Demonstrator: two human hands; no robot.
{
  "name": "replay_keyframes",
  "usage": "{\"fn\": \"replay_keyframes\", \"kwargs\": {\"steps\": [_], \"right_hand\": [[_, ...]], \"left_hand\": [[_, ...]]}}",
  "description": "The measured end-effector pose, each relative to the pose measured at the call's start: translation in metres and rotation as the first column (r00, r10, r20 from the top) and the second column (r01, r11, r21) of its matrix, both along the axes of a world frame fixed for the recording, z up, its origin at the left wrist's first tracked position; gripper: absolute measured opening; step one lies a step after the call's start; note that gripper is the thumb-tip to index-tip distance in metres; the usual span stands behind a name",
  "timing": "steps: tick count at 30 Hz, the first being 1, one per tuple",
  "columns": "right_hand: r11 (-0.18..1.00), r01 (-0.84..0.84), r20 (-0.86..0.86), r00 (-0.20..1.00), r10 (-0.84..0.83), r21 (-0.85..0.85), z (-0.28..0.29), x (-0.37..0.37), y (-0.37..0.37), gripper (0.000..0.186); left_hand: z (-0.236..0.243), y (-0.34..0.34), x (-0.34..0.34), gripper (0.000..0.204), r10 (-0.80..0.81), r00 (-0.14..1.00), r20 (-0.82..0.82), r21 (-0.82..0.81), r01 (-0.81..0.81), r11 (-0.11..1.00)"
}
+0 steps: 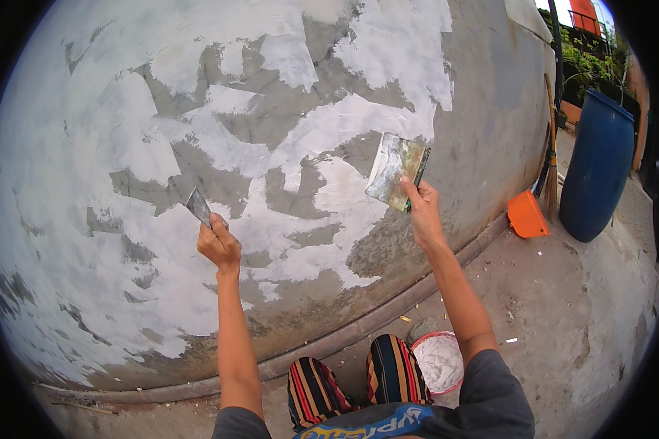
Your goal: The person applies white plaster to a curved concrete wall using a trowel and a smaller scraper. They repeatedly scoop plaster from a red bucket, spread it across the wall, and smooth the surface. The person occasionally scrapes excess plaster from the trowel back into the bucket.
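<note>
Grey cement wall (483, 110), skim coat in progress. White putty patches (220, 146) cover most of left + centre, but bare grey gaps show between them; right part of wall uncoated, base strip along floor also mostly grey. Judged roughly half done.

Left hand (218, 245) closed around small putty knife (198, 207), blade tip touching wall at a grey gap. Right hand (423, 212) grips wide smeared trowel (397, 172), held just off wall.

Putty bucket (439, 362) on floor by striped knees, still holds white mix. Orange dustpan (527, 214), blue barrel (599, 168) at wall's right end.
</note>
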State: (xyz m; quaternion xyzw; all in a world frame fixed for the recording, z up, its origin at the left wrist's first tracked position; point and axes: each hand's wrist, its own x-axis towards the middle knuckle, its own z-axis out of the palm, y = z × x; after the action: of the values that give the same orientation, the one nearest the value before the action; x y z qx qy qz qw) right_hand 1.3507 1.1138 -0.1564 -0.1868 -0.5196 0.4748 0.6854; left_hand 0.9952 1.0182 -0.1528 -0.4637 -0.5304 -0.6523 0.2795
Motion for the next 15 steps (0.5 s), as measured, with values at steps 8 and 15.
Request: {"fn": "replay_keyframes", "kwargs": {"steps": [8,15], "right_hand": [[0.244,0.764,-0.219,0.448,-0.867,0.597,0.184,-0.082,0.093,0.048],[0.340,0.681,-0.070,0.498,-0.864,0.649,0.186,-0.163,0.093,0.052]], "left_hand": [[-0.147,-0.037,0.065,0.045,-0.137,0.988,0.074,-0.375,0.155,0.914],[-0.261,-0.110,0.071,0.045,-0.082,0.960,0.267,-0.635,0.239,0.735]]}}
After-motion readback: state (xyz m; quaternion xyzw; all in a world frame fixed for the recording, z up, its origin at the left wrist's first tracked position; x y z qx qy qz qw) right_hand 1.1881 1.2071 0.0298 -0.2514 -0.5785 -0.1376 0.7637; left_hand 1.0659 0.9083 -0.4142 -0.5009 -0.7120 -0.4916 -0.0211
